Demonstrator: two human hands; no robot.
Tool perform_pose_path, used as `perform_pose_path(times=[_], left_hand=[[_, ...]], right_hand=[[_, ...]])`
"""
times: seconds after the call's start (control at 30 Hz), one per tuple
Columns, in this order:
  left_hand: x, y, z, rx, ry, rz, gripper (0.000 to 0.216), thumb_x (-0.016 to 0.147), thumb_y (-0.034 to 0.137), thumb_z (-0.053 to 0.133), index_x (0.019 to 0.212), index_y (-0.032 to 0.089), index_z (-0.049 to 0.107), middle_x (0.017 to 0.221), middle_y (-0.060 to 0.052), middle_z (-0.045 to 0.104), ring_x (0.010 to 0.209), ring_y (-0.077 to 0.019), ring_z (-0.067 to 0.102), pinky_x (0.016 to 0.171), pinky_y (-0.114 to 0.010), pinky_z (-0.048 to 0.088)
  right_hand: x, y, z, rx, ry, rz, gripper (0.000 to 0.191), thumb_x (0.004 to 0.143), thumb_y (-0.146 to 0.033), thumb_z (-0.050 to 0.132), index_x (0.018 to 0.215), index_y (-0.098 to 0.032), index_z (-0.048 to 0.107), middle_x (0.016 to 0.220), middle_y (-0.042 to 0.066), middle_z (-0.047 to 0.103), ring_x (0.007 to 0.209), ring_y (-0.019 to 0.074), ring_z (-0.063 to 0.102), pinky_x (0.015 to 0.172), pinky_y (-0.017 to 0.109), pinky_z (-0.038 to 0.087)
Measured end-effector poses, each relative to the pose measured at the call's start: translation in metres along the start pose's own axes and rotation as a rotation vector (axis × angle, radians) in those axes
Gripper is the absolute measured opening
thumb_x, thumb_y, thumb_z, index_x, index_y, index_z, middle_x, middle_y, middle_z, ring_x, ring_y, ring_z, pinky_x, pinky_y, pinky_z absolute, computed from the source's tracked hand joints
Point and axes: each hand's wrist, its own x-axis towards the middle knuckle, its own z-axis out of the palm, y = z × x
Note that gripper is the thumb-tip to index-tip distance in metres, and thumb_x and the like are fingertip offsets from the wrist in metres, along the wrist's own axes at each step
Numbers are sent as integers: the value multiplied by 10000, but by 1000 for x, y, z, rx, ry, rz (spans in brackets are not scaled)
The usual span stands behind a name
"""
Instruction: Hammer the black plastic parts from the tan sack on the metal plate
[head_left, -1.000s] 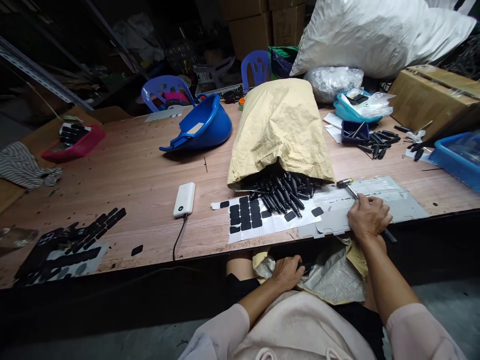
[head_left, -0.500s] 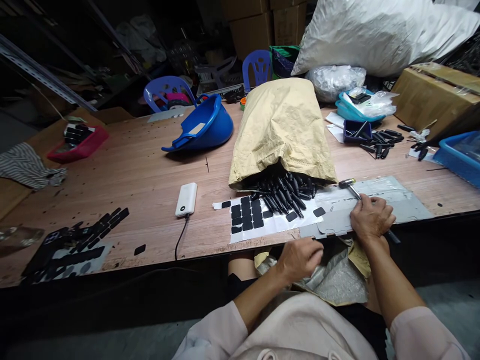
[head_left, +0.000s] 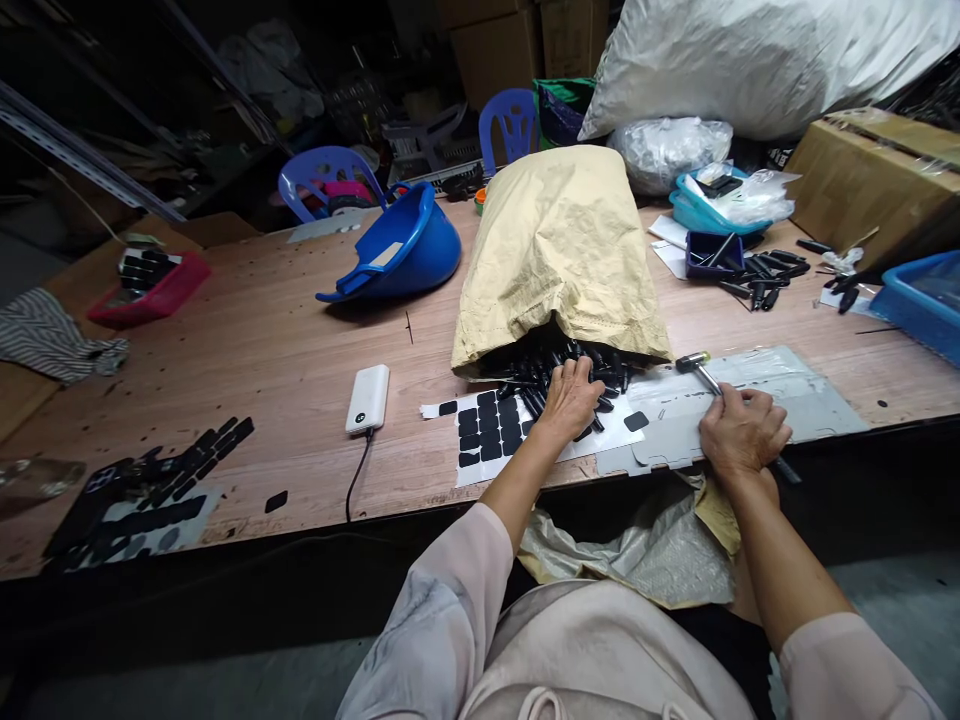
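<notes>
My right hand (head_left: 742,432) is closed round the handle of a small hammer (head_left: 705,378). The hammer's head lies over the grey sheet (head_left: 802,395) near the table's front edge. My left hand (head_left: 571,402) reaches over a pile of black pen-shaped pieces (head_left: 534,400), its fingers bent and apart; the pieces hide its fingertips. These pieces spill from the mouth of a large tan paper sack (head_left: 559,240). Beneath them lies a white sheet with black rounded stickers (head_left: 489,425), partly covered by my left forearm. An opened silvery-lined sack (head_left: 637,555) rests at my lap.
A white power bank (head_left: 368,398) with a cable lies left of the sack. Behind it sits a blue scoop-like basin (head_left: 420,245). At the right are a small dark box (head_left: 705,268), loose black pieces, a blue tray (head_left: 919,310) and a cardboard box (head_left: 870,190).
My left hand has moved from the table's front edge, over my lap, forward onto the black pieces. My right hand stays on the hammer. The view has shifted slightly.
</notes>
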Motion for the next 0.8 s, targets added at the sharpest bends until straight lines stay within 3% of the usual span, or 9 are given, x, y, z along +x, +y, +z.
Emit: perform_pose_path(times=[0.13,0.23,0.37,0.43,0.57,0.8], left_hand=[[-6,0,0,-44,98,62,104,973,177,763,1068,220,761,1339,-110,585,1221,-294,492,1047,-454,415],[-29,11,1,-104,207,119,138,1031,245,708,1165,238,741,1311,-109,626,1213,-291,512,1057,-458,403],[-69,30,18,-167,153,198,115,1060,289,668,1137,227,728,1098,-84,686,1080,-268,560,960,-423,428],[-83,36,32,-196,119,167,114,1059,304,673,1114,221,727,1039,-74,683,1019,-259,568,904,-410,441],[-94,36,52,-299,172,47,160,1045,344,704,1141,222,742,1043,-71,682,993,-256,578,867,-401,461],[-92,28,62,-452,206,38,162,988,330,779,1109,224,760,1009,-67,694,994,-261,602,899,-413,491]], right_hand=[[0,-1,-1,-2,2,-2,332,990,-325,542,1180,-242,801,1193,148,625,983,269,451,793,401,261],[0,-1,-1,0,1,-4,334,989,-322,541,1181,-235,800,1189,153,624,987,271,447,799,407,267],[-1,0,-1,-6,-9,-5,341,994,-326,535,1186,-230,800,1195,154,623,992,268,443,801,412,269],[-1,-1,-1,-6,-9,-7,328,967,-304,564,1185,-228,797,1185,150,614,989,264,439,804,407,278],[0,-2,-3,-10,-18,1,329,965,-304,559,1180,-233,797,1187,144,610,981,262,447,804,397,277],[-1,-4,-6,15,-41,38,367,1017,-357,495,1190,-242,797,1238,150,625,1018,282,459,813,414,269]])
